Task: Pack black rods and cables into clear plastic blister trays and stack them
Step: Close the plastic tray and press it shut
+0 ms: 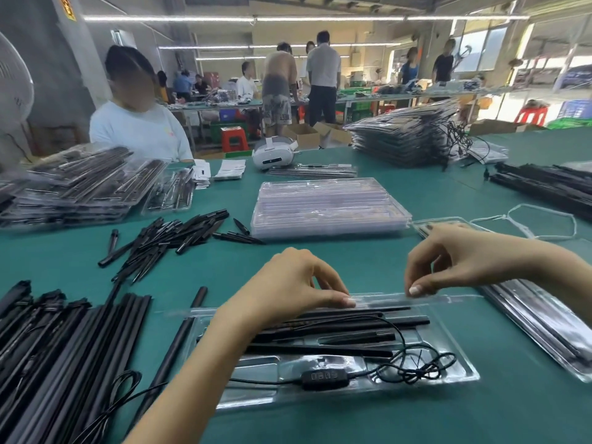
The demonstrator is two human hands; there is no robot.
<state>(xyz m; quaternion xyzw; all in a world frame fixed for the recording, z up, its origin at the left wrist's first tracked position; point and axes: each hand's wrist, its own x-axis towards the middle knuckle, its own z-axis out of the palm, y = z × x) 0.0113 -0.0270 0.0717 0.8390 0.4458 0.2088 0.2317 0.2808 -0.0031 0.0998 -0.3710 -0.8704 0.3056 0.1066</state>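
Observation:
A clear blister tray (461,363) lies on the green table in front of me. Several black rods (352,328) lie lengthwise in it. A black cable (413,366) with an inline controller (323,378) is coiled in the tray's near compartment. My left hand (288,286) and my right hand (455,261) each pinch the tray's far clear edge (384,298), thumbs against fingertips. A stack of empty clear trays (330,206) stands further back in the middle.
Long black rods (48,354) are piled at the left, short black pieces (166,238) behind them. Packed trays lie at the right (541,318), stacked at far left (80,184) and far right (403,136). A white headset (272,152) and a seated person (137,123) are across the table.

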